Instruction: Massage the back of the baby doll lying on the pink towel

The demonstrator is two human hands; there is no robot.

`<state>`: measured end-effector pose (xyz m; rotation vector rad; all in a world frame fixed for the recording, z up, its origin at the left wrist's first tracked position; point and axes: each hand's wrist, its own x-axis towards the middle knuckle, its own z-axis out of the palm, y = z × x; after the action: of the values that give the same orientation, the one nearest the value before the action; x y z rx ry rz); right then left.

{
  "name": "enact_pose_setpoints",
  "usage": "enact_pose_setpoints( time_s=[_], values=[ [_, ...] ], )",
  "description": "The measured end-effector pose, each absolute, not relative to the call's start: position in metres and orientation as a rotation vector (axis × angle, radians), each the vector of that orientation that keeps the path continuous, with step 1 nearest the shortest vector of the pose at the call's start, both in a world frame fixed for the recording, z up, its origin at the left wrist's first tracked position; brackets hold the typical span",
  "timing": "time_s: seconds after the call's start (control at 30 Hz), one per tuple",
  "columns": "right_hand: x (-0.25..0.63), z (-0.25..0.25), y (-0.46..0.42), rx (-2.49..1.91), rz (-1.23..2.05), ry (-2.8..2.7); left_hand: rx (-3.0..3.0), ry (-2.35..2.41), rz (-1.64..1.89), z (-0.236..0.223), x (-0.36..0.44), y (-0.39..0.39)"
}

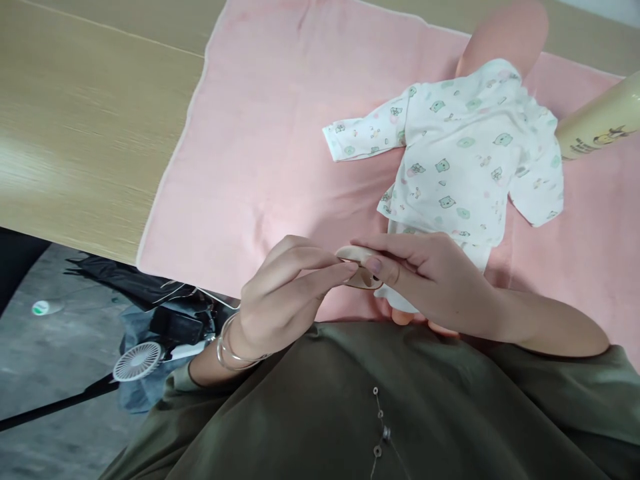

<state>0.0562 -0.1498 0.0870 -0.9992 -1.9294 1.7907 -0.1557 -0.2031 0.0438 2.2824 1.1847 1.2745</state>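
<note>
In the head view, a small beige item (365, 279) is pinched by the left hand (290, 293) and grasped between thumb and fingers by the right hand (445, 283). It is held near the legs of a doll (510, 37) laid on a pink cloth (265, 133). A smooth, rounded outline is seen, partly covered by fingers; its exact kind cannot be told.
</note>
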Motion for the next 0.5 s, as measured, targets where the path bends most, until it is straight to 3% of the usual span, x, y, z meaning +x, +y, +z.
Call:
enact_pose_setpoints(
  time_s=[0.5],
  values=[
    [0.0585,0.0848,-0.1515,-1.064,1.939,-1.872,2.242,1.049,1.151,0.0449,-0.1611,-0.205]
  ],
)
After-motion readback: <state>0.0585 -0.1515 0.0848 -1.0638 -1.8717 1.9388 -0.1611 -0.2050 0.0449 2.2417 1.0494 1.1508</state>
